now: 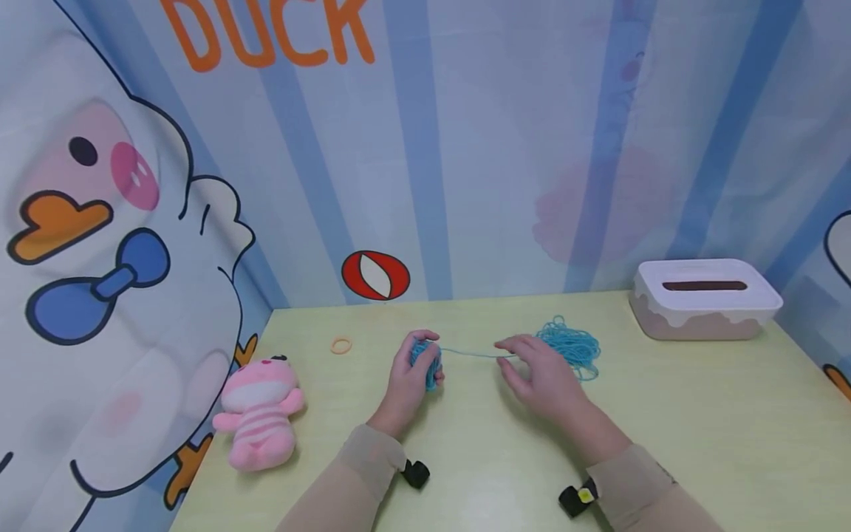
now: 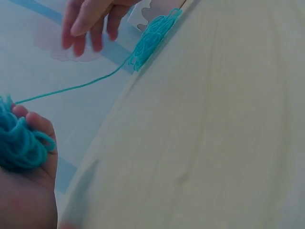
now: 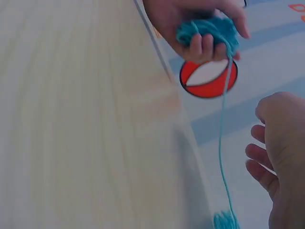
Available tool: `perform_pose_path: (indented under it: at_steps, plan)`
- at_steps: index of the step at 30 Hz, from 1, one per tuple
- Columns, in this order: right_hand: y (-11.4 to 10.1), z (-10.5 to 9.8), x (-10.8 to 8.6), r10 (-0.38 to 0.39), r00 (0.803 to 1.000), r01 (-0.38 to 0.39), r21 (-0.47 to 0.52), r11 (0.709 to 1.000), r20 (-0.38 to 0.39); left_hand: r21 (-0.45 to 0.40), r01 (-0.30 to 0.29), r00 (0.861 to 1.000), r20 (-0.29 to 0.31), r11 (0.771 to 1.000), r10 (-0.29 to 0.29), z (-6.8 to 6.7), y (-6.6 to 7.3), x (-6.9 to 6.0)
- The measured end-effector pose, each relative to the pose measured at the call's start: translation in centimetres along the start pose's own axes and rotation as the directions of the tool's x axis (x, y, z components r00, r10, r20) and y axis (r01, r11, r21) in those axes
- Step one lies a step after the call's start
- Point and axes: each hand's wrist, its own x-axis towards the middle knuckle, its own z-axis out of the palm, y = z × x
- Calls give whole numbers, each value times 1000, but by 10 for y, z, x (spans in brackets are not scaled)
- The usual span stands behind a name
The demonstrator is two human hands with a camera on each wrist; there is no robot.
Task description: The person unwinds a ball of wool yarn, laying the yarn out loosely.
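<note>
Tabletop (image 1: 479, 458): pale, faintly wood-grained. Right hand (image 1: 541, 375): relaxed, fingers loosely bent, gripping nothing. Left hand (image 1: 407, 380): curled, grasping. Turquoise yarn heap (image 1: 573, 349): flattish, tangled, on tabletop beside right hand. Yarn bundle (image 2: 21, 145) in left hand's grip: compact, soft loops. Thin strand (image 2: 71, 88) joins both.
</note>
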Motion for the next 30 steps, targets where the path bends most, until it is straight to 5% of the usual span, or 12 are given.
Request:
perform_pose_path:
  at_steps: [4,7,13,19,30]
  plan:
    - [-33,24,15,45,987,-49,23,999,153,-18,-4,998,69,1000,5,1,1,-1]
    - [-45,34,21,75,978,-76,-2,997,196,-27,-6,995,104,1000,9,2,2,-1]
    - [-48,30,24,127,985,-120,-60,991,118,45,2,996,93,999,-7,4,5,1]
    - [-40,12,16,83,996,-82,-20,996,22,188,-31,999,49,982,22,1,1,3]
    - [-3,-27,-9,-18,986,13,-31,999,-164,102,-17,999,-37,995,21,-2,-3,3]
